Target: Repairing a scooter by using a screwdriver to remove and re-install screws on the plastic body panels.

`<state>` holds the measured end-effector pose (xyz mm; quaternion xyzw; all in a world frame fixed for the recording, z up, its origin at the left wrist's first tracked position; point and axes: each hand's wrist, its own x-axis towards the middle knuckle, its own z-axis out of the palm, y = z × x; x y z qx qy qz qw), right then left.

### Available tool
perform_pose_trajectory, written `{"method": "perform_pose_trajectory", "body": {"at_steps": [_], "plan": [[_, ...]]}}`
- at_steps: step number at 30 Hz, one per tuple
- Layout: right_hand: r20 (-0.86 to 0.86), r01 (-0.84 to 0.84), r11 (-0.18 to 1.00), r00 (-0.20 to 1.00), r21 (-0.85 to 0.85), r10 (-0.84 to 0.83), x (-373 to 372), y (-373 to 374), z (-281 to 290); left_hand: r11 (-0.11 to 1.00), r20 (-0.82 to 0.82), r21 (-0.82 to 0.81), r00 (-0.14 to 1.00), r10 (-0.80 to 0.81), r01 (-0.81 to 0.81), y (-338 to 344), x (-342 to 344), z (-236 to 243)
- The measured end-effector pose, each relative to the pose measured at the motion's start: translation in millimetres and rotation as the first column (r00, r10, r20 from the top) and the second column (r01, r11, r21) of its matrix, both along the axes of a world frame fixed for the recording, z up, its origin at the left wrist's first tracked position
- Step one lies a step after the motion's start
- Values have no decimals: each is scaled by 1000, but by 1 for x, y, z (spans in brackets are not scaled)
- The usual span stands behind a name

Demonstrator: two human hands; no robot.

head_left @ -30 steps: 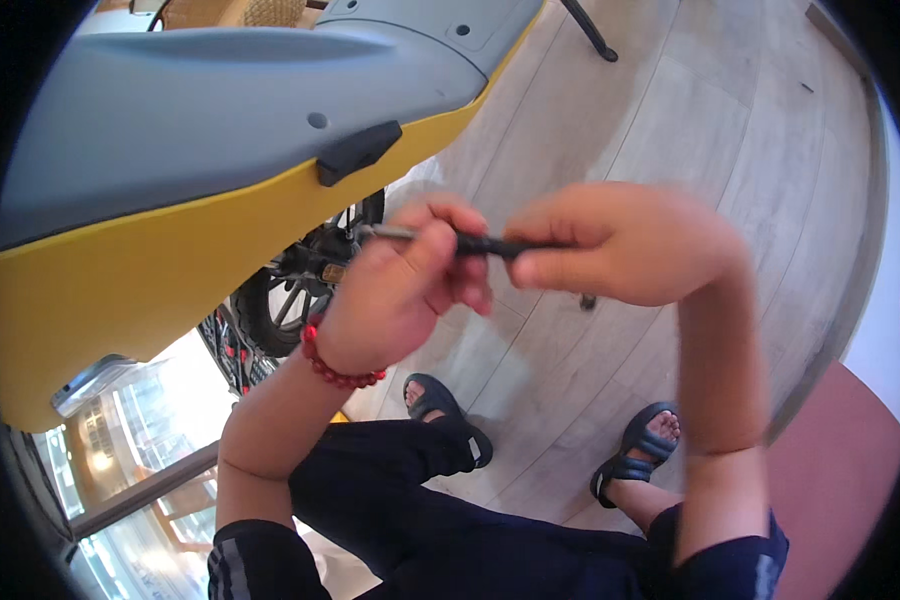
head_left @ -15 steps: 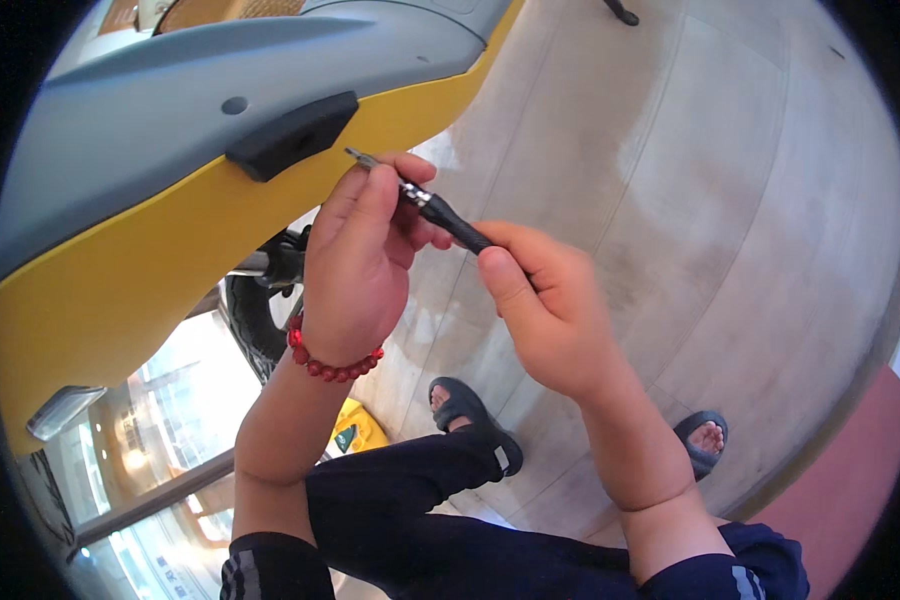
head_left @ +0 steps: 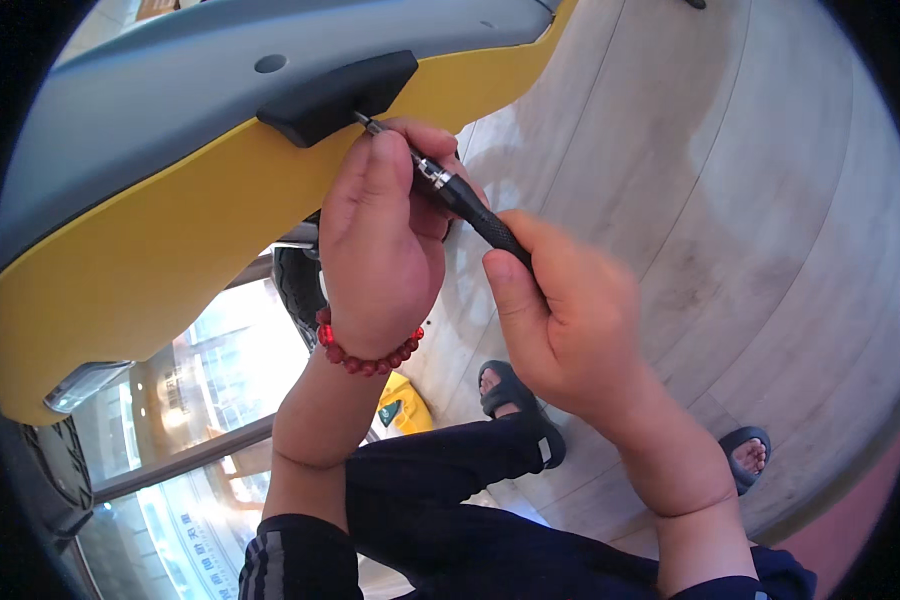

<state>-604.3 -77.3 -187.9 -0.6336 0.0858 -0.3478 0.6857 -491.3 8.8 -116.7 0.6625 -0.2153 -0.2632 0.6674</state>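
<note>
A screwdriver (head_left: 468,204) with a black knurled handle and a silver collar slants up and to the left across both hands. My right hand (head_left: 570,310) is closed around the end of its handle. My left hand (head_left: 385,230), below a red bead bracelet (head_left: 370,364) at the wrist, pinches the shaft near the tip between thumb and fingers. The tip is at a dark recess in a black block (head_left: 340,98) fixed along a grey and yellow vehicle body panel (head_left: 200,185). Whether the tip touches a screw inside is too small to tell.
Behind my left wrist is a black tyre (head_left: 298,290). A clear lamp lens (head_left: 88,385) sits at the panel's lower left, above a bright glass pane (head_left: 175,540). A yellow object (head_left: 406,402) lies near my sandalled feet on the wood-plank floor (head_left: 660,200).
Both hands and the screwdriver now appear further right in the view, and the panel has shifted too. The screwdriver tip has come from just below the black block to its recess.
</note>
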Motion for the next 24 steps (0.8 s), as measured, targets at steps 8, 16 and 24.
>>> {"method": "perform_pose_trajectory", "body": {"at_steps": [8, 16, 24], "plan": [[47, 99, 994, 994, -56, -96, 8, 1, -2, 998, 36, 10, 997, -65, 65, 0, 9, 3], [31, 106, 992, 994, -73, -104, 12, 3, -5, 997, 33, 13, 996, -80, 79, -1, 12, 3], [63, 240, 927, 971, -288, -232, 11, 1, -7, 994, 15, -42, 995, -100, 100, -1, 11, 2]]}}
